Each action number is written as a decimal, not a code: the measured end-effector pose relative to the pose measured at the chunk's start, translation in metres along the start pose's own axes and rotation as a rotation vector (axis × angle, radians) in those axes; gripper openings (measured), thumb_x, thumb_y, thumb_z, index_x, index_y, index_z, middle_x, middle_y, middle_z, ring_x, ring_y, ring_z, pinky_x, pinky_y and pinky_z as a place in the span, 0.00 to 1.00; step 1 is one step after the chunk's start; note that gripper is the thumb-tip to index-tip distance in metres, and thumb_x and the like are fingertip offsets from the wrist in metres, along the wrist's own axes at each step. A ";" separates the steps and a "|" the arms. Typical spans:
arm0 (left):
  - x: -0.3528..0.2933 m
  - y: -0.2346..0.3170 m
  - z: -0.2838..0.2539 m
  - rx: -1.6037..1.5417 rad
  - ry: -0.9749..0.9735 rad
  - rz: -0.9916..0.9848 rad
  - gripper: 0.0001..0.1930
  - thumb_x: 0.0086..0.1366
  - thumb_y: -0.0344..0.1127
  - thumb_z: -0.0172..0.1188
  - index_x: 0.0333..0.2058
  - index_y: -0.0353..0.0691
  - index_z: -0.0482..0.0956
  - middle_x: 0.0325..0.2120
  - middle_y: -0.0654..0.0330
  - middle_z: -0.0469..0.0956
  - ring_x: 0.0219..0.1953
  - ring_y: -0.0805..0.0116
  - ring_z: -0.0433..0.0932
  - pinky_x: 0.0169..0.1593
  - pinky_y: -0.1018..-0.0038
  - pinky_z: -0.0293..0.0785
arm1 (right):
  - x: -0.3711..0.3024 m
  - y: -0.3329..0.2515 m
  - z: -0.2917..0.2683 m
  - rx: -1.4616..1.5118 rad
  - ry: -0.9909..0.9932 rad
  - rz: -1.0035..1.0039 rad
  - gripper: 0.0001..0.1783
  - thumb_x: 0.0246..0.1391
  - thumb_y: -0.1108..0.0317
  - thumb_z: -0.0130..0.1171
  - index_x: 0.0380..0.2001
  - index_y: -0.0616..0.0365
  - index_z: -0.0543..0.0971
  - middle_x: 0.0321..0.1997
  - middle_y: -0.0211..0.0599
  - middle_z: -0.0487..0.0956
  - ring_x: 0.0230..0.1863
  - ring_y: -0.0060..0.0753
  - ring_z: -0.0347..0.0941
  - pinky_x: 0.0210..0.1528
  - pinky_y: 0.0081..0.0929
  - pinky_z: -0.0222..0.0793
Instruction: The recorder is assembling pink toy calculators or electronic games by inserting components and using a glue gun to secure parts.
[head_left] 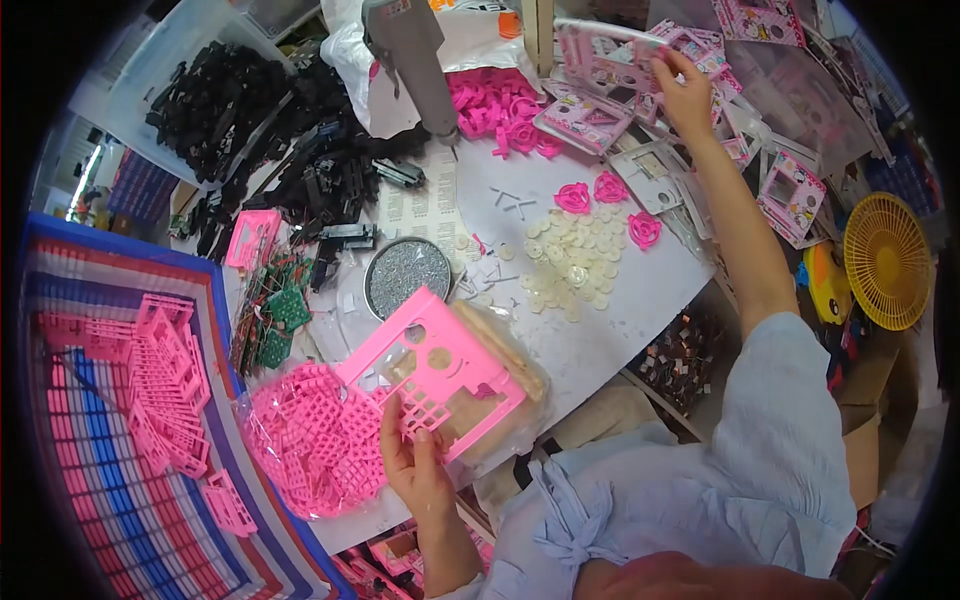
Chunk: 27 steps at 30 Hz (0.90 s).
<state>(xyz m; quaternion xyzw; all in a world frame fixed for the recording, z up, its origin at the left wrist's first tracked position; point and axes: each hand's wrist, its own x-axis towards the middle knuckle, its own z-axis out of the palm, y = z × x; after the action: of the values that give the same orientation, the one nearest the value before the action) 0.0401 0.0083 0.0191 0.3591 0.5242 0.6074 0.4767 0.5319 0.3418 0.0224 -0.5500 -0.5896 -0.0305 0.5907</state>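
Note:
My left hand [417, 472] grips the lower edge of a pink plastic casing panel [437, 358], which has round holes, a rectangular cutout and a grid of small square openings. The panel is tilted over the front of the table, above a clear bag with tan contents [520, 372]. Out at the far right my right hand [686, 95] pinches the edge of a thin, clear-looking panel with pink print [608, 58]. It is raised over a pile of printed pink-and-white panels [588, 118]. Beside my left hand lies a bag of pink grid-shaped parts [318, 435].
A striped bin [220, 290] with pink casings stands at left. Around the table lie black parts [215, 110], a round tin of small metal pieces [407, 277], cream discs [572, 262], pink rings [500, 110], a grey hand tool [405, 60] and green circuit boards [285, 312]. A yellow basket [887, 260] is at right.

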 end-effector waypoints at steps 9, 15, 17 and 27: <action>0.035 0.000 0.010 -0.047 -0.323 0.013 0.39 0.73 0.63 0.43 0.67 0.33 0.61 0.63 0.51 0.66 0.64 0.60 0.66 0.64 0.62 0.66 | -0.066 -0.222 -0.020 0.593 -1.008 0.253 0.13 0.60 0.61 0.62 0.36 0.61 0.82 0.29 0.23 0.79 0.31 0.11 0.73 0.30 0.18 0.66; 0.031 -0.006 0.017 -0.124 -0.300 -0.164 0.22 0.75 0.45 0.50 0.59 0.35 0.71 0.53 0.57 0.75 0.54 0.67 0.75 0.57 0.68 0.71 | -0.114 -0.306 0.048 0.367 -1.248 -0.253 0.16 0.54 0.64 0.67 0.44 0.59 0.81 0.36 0.33 0.80 0.32 0.22 0.71 0.32 0.24 0.66; 0.025 -0.010 0.003 -0.354 -0.144 -0.160 0.17 0.74 0.36 0.54 0.57 0.35 0.71 0.50 0.60 0.76 0.52 0.70 0.75 0.55 0.71 0.71 | -0.119 -0.296 0.054 0.367 -0.768 -0.342 0.26 0.50 0.60 0.69 0.51 0.60 0.78 0.45 0.38 0.80 0.43 0.24 0.73 0.39 0.28 0.69; 0.012 -0.019 -0.007 0.286 0.190 0.218 0.26 0.71 0.29 0.45 0.66 0.28 0.58 0.59 0.50 0.65 0.55 0.65 0.68 0.60 0.69 0.64 | -0.245 -0.306 0.060 1.062 -1.178 0.676 0.31 0.58 0.63 0.66 0.61 0.64 0.69 0.55 0.36 0.75 0.57 0.29 0.69 0.60 0.33 0.66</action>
<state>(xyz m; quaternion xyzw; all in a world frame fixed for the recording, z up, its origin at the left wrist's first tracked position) 0.0343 0.0176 -0.0010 0.4188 0.6059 0.6058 0.3008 0.2083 0.1127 0.0129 -0.2731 -0.5407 0.7170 0.3448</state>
